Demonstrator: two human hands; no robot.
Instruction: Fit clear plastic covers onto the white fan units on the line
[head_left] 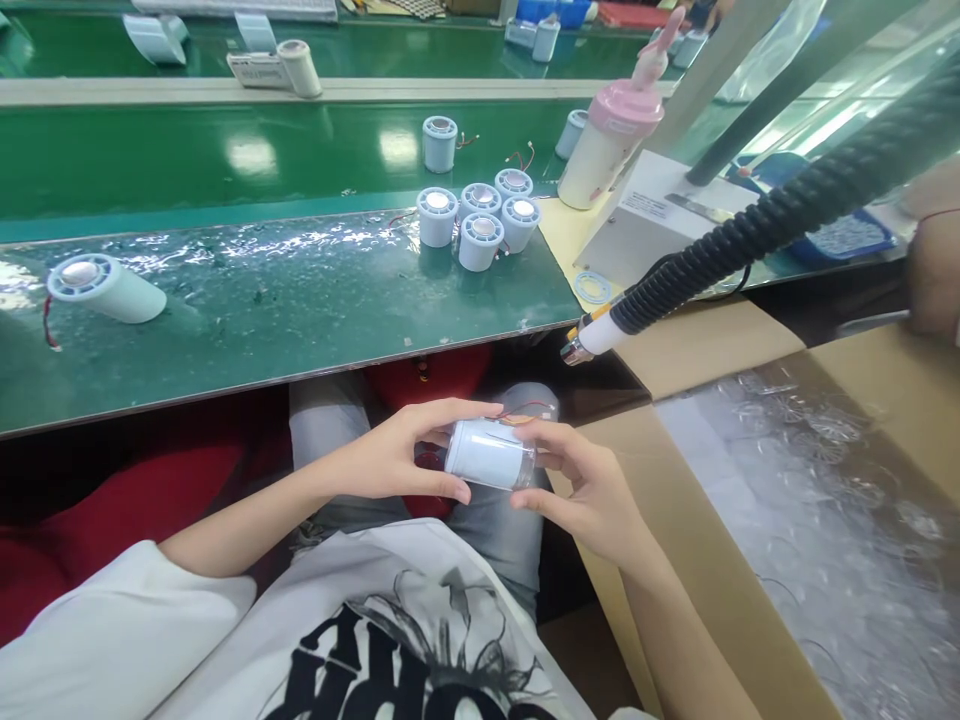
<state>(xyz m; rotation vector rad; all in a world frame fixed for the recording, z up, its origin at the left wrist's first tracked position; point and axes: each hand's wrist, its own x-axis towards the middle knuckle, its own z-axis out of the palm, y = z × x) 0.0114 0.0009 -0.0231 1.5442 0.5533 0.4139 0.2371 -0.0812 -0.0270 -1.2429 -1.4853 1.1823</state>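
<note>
Above my lap, a pale blue cylinder lies sideways between my two hands. A clear plastic sleeve surrounds it and extends past its right end. My left hand grips the left end between thumb and fingers. Around the sleeve's right end, the thumb and fingers of my right hand are closed. Thin red wires stick up behind the cylinder. Several similar cylinders with round metal-coloured centres stand grouped on the green bench, and another cylinder is at the left.
A black corrugated hose with a metal nozzle hangs to the right, near my right hand. Below it, a cardboard box holds many clear plastic parts. A pink-topped bottle and a blue ring are on the bench.
</note>
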